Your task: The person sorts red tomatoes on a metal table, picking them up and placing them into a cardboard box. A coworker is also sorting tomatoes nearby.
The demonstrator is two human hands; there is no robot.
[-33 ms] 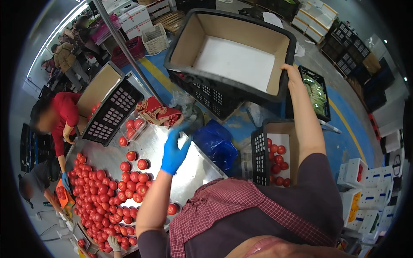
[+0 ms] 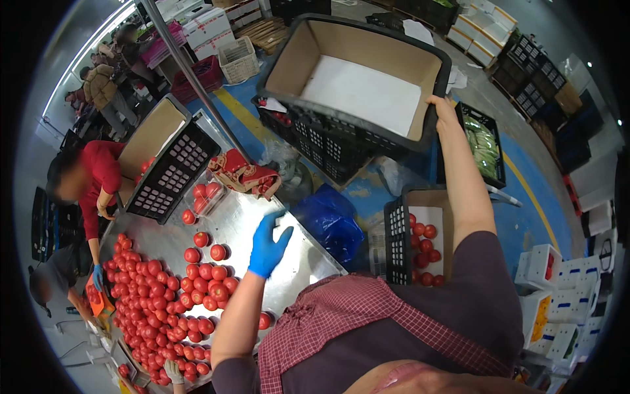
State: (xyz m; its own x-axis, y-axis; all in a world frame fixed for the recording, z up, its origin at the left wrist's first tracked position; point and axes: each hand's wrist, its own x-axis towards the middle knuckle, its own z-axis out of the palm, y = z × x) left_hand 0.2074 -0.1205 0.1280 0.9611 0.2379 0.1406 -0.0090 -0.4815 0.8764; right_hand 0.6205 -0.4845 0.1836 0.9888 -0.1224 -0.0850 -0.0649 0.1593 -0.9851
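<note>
My right hand (image 2: pixel 444 113), bare, grips the right rim of a black plastic crate (image 2: pixel 380 56). The crate is tilted toward me, lined with brown cardboard and a white sheet, with no produce visible inside. My left hand (image 2: pixel 268 248), in a blue glove, is raised over the steel table (image 2: pixel 298 262) with its fingers apart, holding nothing. A large heap of red tomatoes (image 2: pixel 154 289) covers the table's left part, with a few loose ones near my left forearm. Below the held crate, a stacked black crate (image 2: pixel 328 151) shows some red tomatoes at its left end.
Beside me stands a lined crate (image 2: pixel 398 240) with several tomatoes. A blue plastic bag (image 2: pixel 328 223) lies by the table edge, near a red patterned cloth (image 2: pixel 244 172). Across the table, a person in red (image 2: pixel 102 174) handles another tilted crate (image 2: pixel 172 167). Green vegetables (image 2: pixel 480 148) fill a crate on the right.
The held crate has shifted slightly to the right, showing more of the crate beneath. My left hand has dropped a little lower, its fingers now sharper.
</note>
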